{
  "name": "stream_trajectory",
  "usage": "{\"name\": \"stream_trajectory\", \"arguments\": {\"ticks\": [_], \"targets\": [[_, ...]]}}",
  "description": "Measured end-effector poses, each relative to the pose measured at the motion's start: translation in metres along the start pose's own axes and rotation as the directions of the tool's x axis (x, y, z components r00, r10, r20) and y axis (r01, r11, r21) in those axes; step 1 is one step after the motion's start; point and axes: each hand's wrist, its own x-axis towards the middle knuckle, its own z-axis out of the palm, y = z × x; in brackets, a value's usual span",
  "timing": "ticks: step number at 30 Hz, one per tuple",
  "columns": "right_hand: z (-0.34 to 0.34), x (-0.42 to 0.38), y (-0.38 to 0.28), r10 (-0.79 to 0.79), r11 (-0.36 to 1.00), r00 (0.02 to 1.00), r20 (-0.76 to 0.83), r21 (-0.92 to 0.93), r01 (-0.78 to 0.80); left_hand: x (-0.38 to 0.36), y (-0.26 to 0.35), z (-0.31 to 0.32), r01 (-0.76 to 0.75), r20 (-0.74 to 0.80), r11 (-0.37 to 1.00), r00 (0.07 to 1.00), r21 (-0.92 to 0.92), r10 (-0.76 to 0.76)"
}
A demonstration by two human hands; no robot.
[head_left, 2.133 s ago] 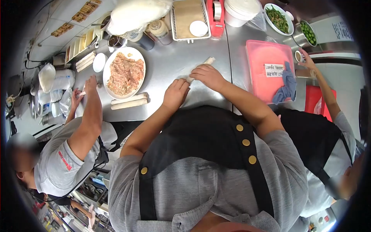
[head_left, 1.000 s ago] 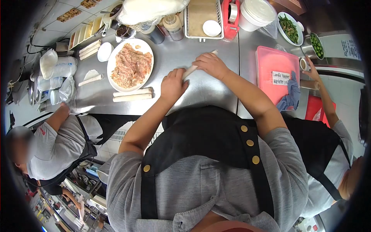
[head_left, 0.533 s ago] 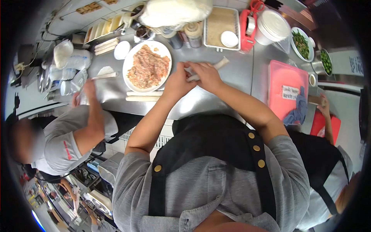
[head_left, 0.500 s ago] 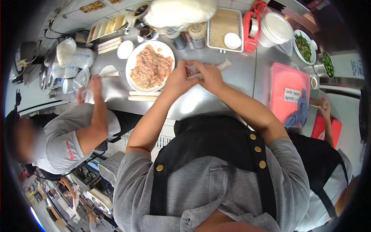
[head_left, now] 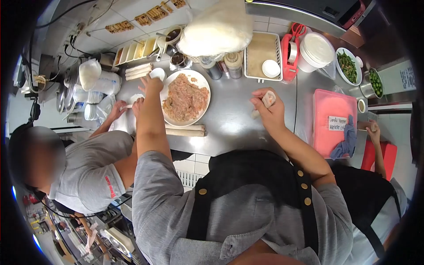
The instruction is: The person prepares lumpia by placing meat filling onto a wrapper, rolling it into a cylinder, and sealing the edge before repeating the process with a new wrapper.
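Roll (head_left: pixel 268 100) now in right hand (head_left: pixel 274 114) alone, clasped by curled fingers, over table (head_left: pixel 229 115), back from near edge; one hand bears it. Left hand (head_left: pixel 151 85) now off roll, fingers spread beside small bowl (head_left: pixel 157 73); contact unclear.

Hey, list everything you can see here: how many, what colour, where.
Held roll: one, pale, in right hand
Counter rolls: about five, pale, left
Meat: one heap, pink, on white plate
Small bowl: one, white, by left hand
Bottles: two, dark and tan, behind plate
Bag: one, whitish, back
Basket: one, white, back
Dispenser: one, red, beside basket
Tubs: stacked, white, back right
Vegetables: one plateful, green, right
Box: one, pink, right
Cloth: one, blue, on box
Counter: steel, grey, centre
Other gear: many, mixed, edges
Co-workers: at least two, grey shirts, both sides
Your hands: two, bare, above counter
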Motion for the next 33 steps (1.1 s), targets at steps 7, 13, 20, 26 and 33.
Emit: {"name": "stream_trajectory", "arguments": {"ticks": [7, 13, 20, 26, 33], "targets": [[-0.002, -0.002, -0.007, 0.111, 0.991, 0.992, -0.062, 0.082, -0.105, 0.026, -0.01, 0.047, 0.003, -0.038, 0.996, 0.999, 0.088, 0.0], [-0.007, -0.007, -0.011, 0.064, 0.993, 0.998, -0.025, -0.102, -0.067, 0.051, -0.012, 0.025, -0.026, -0.117, 0.692, 0.99, -0.722, -0.084], [0.0, -0.009, -0.025, 0.044, 0.981, 0.995, -0.087, -0.183, -0.059, -0.233, 0.112, -0.135, -0.307, -0.476, -0.399, 0.755, -0.864, 0.451], [-0.001, -0.02, -0.019, 0.019, 0.983, 1.0, -0.018, 0.182, -0.016, -0.346, 0.162, -0.172, -0.916, -0.695, -0.155, 0.162, -0.369, 0.701], [-0.005, -0.036, -0.041, 0.01, 0.997, 1.0, -0.013, 0.074, -0.009, -0.367, 0.165, -0.181, -0.999, -0.629, -0.02, 0.012, -0.045, 0.778]]}}
